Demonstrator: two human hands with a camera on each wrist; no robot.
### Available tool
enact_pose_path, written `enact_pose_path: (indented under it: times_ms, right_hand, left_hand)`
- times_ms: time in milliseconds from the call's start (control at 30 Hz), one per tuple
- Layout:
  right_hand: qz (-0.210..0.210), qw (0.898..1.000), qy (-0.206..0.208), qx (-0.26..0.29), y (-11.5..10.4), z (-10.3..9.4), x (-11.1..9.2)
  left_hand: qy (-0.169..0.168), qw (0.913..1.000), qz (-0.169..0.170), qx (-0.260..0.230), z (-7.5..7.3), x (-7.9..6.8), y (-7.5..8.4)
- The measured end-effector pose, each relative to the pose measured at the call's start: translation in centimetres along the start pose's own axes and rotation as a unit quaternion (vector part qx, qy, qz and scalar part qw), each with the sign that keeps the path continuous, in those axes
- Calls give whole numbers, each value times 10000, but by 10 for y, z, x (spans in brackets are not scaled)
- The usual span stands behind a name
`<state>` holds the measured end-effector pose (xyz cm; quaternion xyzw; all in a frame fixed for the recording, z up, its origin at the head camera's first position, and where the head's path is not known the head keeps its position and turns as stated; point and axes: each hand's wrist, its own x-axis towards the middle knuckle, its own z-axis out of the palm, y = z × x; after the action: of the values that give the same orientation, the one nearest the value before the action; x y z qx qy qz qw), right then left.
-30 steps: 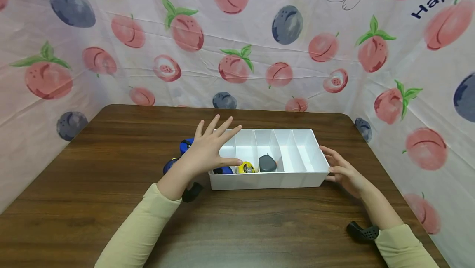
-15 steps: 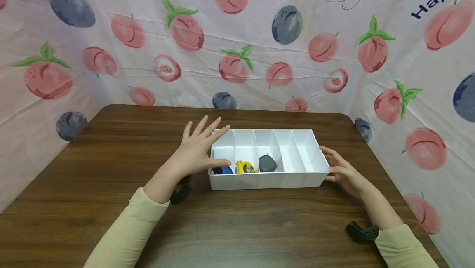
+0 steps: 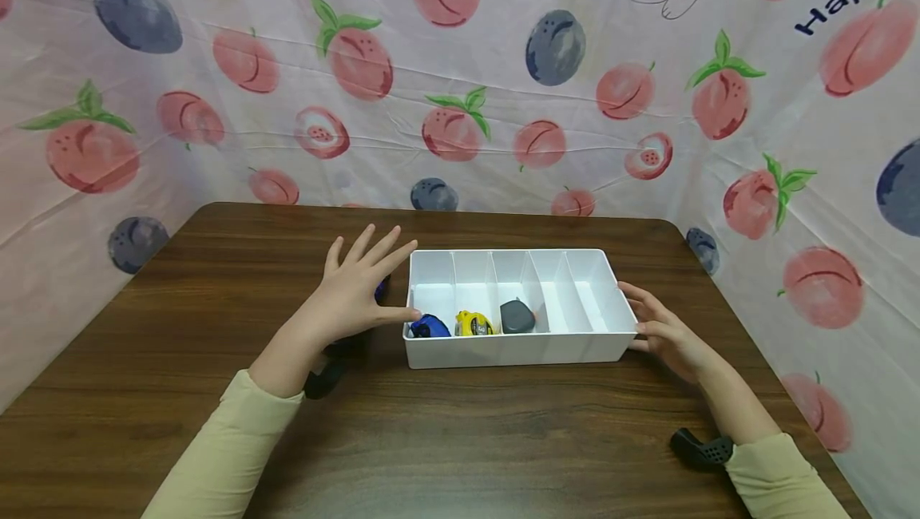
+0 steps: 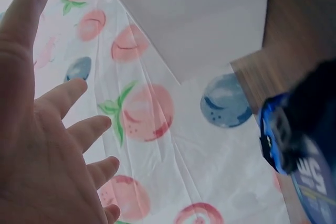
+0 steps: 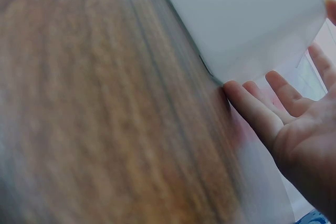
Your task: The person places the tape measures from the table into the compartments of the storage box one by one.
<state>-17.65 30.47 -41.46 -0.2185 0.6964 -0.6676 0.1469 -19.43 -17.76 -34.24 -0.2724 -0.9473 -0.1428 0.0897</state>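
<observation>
My left hand [image 3: 350, 297] hovers with fingers spread just left of the white divided box [image 3: 517, 351], its thumb close to the box's left end. In the leftmost compartment sits a blue tape measure [image 3: 430, 326]. A yellow tape measure [image 3: 474, 323] lies in the second, and a dark grey tape measure [image 3: 517, 317] in the third. Blue shows behind my left hand; the left wrist view has a blue tape measure [image 4: 313, 184] there, partly cut off. My right hand [image 3: 672, 341] touches the box's right end with extended fingertips [image 5: 231, 88].
The box stands on a brown wooden table [image 3: 503, 439], its two right compartments showing bare white floors. A fruit-printed cloth [image 3: 489, 48] hangs around the table's back and sides. A black strap [image 3: 700, 449] is on my right wrist.
My left hand has moved left, away from above the box, uncovering its left end and the blue tape measure inside. My right hand and the box stay in place.
</observation>
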Motion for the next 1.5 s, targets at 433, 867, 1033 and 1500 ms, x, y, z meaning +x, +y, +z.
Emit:
enact_pose_path:
  times_ms: [433, 867, 1033, 1500]
  right_hand:
    - [0, 10000, 8, -47, -1, -1, 2]
    - [30, 10000, 61, -49, -2, -1, 2]
    - [35, 9999, 68, -66, -1, -1, 2]
    - [143, 9998, 131, -40, 0, 0, 2]
  left_hand:
    - [-158, 9995, -226, -147, -8, -14, -21]
    - [-229, 9956, 58, -908, -9, -31, -46]
    - [-384, 9860, 212, -1607, -7, -40, -63]
    - [-884, 9523, 124, -2919, -1, -55, -95]
